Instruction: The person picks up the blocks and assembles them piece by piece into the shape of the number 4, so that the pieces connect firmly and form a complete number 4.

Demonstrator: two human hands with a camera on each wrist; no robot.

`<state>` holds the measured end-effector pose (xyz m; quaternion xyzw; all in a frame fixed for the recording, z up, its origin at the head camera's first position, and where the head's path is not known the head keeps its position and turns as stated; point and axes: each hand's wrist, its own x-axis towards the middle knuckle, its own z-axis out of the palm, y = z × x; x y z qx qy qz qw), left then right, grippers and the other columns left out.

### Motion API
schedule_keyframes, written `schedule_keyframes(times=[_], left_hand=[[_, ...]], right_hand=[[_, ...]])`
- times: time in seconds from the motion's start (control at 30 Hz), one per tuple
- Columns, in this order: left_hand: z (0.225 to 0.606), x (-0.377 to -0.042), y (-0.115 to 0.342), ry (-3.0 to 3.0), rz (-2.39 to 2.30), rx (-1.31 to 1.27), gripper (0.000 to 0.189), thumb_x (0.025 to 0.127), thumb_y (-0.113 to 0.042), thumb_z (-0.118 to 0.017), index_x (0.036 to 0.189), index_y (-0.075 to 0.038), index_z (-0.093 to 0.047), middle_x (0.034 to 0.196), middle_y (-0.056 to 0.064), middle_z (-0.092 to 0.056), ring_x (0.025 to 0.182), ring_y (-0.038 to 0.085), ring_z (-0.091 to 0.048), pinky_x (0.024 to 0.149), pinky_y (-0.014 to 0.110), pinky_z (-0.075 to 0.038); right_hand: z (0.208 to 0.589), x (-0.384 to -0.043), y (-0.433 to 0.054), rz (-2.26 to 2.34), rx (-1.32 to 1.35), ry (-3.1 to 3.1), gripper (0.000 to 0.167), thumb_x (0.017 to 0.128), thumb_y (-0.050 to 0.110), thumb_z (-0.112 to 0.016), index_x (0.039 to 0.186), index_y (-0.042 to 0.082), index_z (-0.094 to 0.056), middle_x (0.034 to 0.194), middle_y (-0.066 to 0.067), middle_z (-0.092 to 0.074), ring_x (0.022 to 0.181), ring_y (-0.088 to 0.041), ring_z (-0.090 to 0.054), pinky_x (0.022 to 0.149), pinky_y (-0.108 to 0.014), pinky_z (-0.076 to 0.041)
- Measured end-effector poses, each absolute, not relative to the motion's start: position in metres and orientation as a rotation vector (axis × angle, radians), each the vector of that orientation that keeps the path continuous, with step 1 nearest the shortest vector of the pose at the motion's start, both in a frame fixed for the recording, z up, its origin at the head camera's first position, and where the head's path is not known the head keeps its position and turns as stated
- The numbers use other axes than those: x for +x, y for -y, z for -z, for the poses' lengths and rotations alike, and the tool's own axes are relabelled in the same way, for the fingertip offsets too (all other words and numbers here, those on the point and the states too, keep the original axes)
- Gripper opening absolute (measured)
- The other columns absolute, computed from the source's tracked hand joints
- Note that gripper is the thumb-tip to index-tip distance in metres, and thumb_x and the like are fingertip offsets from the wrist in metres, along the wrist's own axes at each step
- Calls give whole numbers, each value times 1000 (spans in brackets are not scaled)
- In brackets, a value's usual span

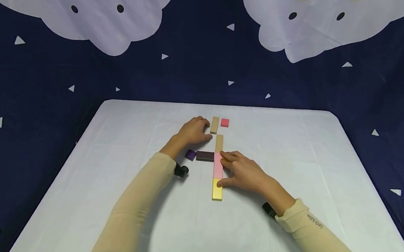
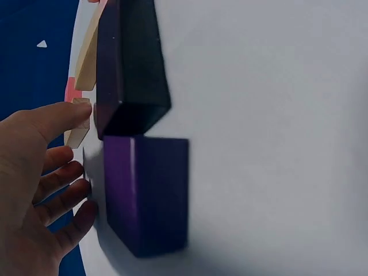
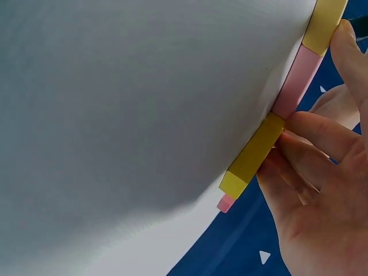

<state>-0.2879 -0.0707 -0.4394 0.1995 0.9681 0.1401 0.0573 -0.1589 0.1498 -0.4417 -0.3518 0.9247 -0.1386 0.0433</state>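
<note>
My left hand (image 1: 193, 131) hovers beside a plain wooden block (image 1: 214, 125), its thumb and fingers spread and apart from it. Close below lie a purple block (image 2: 146, 195) and a dark block (image 1: 205, 156), which meets a column of blocks. That column has a tan block (image 1: 219, 143) at the far end, a pink section (image 1: 218, 169) and a yellow block (image 1: 217, 189) nearest me. My right hand (image 1: 244, 172) rests along its right side, thumb touching the near yellow block. Its fingers touch another yellow block (image 3: 253, 149), mostly hidden by them in the head view.
A small red-pink block (image 1: 225, 122) lies right of the plain wooden one. All sit on a white-covered table (image 1: 77, 195). Behind hangs a dark blue cloth (image 1: 194, 78) with clouds and white triangles. A black wrist camera (image 1: 181, 170) is on my left wrist.
</note>
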Motion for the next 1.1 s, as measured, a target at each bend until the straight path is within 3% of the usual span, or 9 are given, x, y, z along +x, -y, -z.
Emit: schedule_keyframes(times=[0.2,0.37,0.67,0.9,1.1], left_hand=[[444,-295,65,-2950,-415,543,77,81,-50,-69,143,-10,-45,145,7,-42,130,25,-40,102,41,-38],[446,-298,63,-2946,-393,534,81,80,-53,-69,146,-16,-40,150,1,-36,131,23,-36,101,42,-39],[438,-306,63,-2851,-413,636,86,81,-43,-70,153,-23,-28,155,-6,-29,118,22,-40,95,41,-42],[436,-312,67,-2822,-318,649,74,85,-43,-68,149,-25,-36,150,-7,-37,123,22,-40,98,43,-39],[440,-312,71,-2834,-369,676,72,82,-42,-71,145,-22,-44,146,-6,-43,121,21,-42,99,42,-38]], right_hand=[[443,-159,-147,399,-1079,-2831,87,73,66,-69,133,4,-57,149,-6,-39,132,-23,-37,84,-54,-49],[443,-159,-145,399,-1091,-2826,86,74,66,-68,132,4,-57,149,-6,-39,132,-22,-37,85,-52,-49],[442,-159,-147,401,-1079,-2835,88,73,65,-71,133,3,-57,149,-6,-40,132,-22,-37,87,-51,-49],[443,-159,-147,398,-1098,-2827,87,74,66,-69,134,3,-56,149,-7,-39,133,-23,-36,85,-52,-49],[442,-159,-145,380,-1082,-2832,88,73,66,-70,134,4,-56,149,-7,-39,133,-23,-37,84,-54,-49]])
